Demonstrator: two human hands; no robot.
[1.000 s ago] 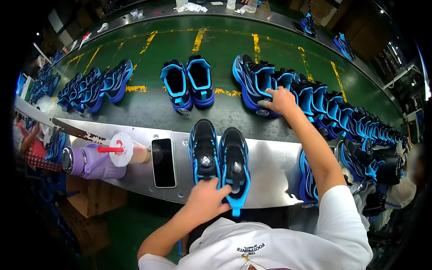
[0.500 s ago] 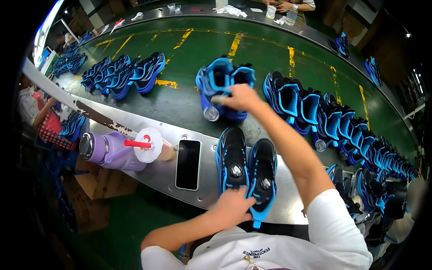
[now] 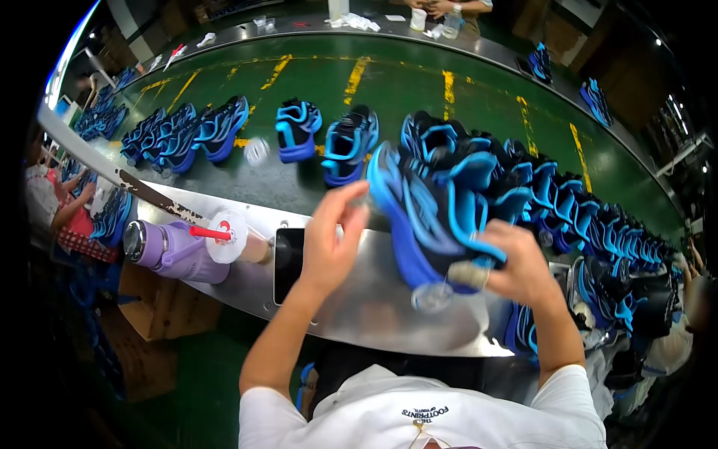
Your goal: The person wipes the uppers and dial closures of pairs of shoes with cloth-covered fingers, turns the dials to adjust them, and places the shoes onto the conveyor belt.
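A pair of blue and black shoes [image 3: 426,217] is held up over the metal ledge [image 3: 374,307], toes pointing away and soles tilted to the left. My right hand [image 3: 516,262] grips the pair at the heels, with a tan covering on a finger. A clear round sticker or disc [image 3: 432,298] shows at the lower heel. Just left of the toes is my left hand [image 3: 333,239], raised, thumb and fingers apart, holding nothing. Beyond it, two shoes [image 3: 348,146] stand on the green surface, one turned away from the other.
Rows of shoes [image 3: 576,206] run along the right; more shoes [image 3: 221,131] stand at left. On the ledge are a phone [image 3: 288,266], a lidded cup [image 3: 232,236] with a red straw and a purple bottle [image 3: 176,251]. A co-worker's hands [image 3: 441,7] show at the far bench.
The pair on the ledge has left it, and my right hand now holds a pair there. My left hand has let go and risen. Two shoes now stand further left on the green surface.
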